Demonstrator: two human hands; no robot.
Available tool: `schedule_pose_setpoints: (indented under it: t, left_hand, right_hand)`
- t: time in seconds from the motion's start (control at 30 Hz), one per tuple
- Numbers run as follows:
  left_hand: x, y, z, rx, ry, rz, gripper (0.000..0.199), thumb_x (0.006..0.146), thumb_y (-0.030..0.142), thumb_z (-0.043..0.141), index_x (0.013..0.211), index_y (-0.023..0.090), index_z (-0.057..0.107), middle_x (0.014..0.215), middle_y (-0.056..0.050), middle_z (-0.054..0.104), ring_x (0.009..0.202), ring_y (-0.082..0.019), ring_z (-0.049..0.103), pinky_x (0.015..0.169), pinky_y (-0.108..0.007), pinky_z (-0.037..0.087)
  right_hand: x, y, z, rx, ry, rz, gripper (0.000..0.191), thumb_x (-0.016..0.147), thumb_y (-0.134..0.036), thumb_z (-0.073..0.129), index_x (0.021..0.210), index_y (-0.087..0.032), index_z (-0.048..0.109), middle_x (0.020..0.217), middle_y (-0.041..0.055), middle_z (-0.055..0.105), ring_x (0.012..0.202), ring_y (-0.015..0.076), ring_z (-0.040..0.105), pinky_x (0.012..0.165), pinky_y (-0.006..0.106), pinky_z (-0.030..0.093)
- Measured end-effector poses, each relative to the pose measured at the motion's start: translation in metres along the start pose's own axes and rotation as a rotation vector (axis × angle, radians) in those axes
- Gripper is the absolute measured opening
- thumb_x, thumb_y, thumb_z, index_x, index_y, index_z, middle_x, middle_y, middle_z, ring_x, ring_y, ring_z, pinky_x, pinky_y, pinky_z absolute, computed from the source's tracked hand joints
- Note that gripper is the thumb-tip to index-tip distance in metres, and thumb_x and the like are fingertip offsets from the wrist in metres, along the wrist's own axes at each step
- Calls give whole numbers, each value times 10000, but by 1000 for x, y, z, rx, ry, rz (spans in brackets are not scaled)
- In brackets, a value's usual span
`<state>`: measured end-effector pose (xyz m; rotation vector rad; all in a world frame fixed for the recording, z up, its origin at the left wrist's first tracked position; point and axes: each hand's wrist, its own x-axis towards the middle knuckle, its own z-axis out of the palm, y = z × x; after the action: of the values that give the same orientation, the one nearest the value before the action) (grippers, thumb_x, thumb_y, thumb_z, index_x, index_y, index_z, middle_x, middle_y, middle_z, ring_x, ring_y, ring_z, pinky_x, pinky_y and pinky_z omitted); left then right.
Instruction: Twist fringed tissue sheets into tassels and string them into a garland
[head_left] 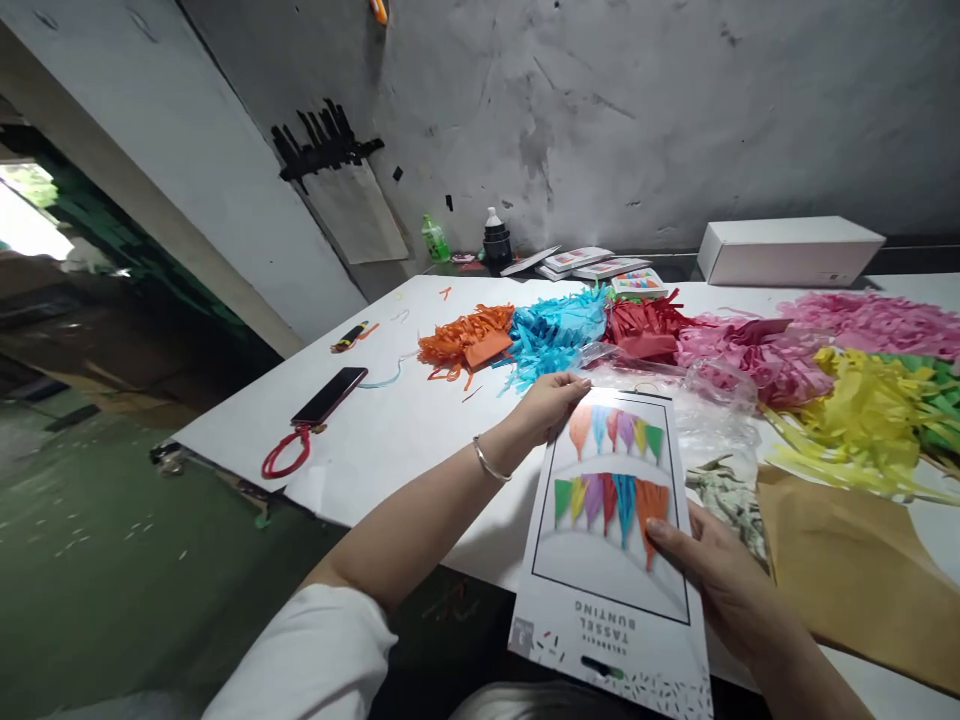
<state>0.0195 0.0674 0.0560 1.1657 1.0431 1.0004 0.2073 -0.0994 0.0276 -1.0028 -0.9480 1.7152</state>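
Observation:
A white printed tassel bunting package [600,560] is held upside down over the table's near edge. My left hand [553,402] grips its far upper left corner, thumb and fingers closed on the edge. My right hand [701,560] holds the right side, the thumb lying on the printed picture and the other fingers hidden behind. Just beyond it are crumpled clear plastic bags [720,400]. Tissue tassel bundles lie in a row past them: orange [469,338], blue [559,325], red [649,325], pink [757,355] and yellow [870,410].
On the white table [420,430] lie a phone [330,397] with a red cord and a yellow-black cutter [349,337]. A brown paper sheet [855,570] is at right. Along the wall stand a white box [791,252], flat printed packages [581,260], a dark bottle [496,243] and a green bottle [435,240].

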Motion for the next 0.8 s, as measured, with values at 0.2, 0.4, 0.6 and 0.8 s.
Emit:
schedule_pose_setpoints:
  t: [0.2,0.4,0.6,0.8]
  left_hand:
    - [21,-3,0,95,4,-202,270,964,316,618,1175,147,617,1130,-76,657,920,-196,668,777,-376,590]
    - [23,-3,0,110,-21,-158,264,966,326,612,1158,145,619,1112,-74,657,909,-192,663,777,-373,582]
    - [-4,18,-2,145,-149,71,392,806,502,750,767,145,592,667,34,550,591,-93,512,584,-218,420]
    - [-42,57,10,407,-413,291,344,832,489,711,822,147,680,784,-33,638,749,-165,555,690,-264,425]
  right_hand:
    - [8,-18,6,209,21,181,431,786,-367,798,1152,-163,698,1059,142,764,886,311,749,736,400,602]
    - [10,-12,11,228,32,131,463,756,-385,824,1140,-164,693,1041,128,769,954,308,738,873,420,565]
    - [17,-1,9,192,264,-95,999,626,-561,872,1453,-240,411,1083,126,753,918,307,741,614,332,583]
    - [38,-3,2,-104,489,-389,494,749,-520,795,1123,-212,701,1040,98,758,916,271,729,734,341,600]
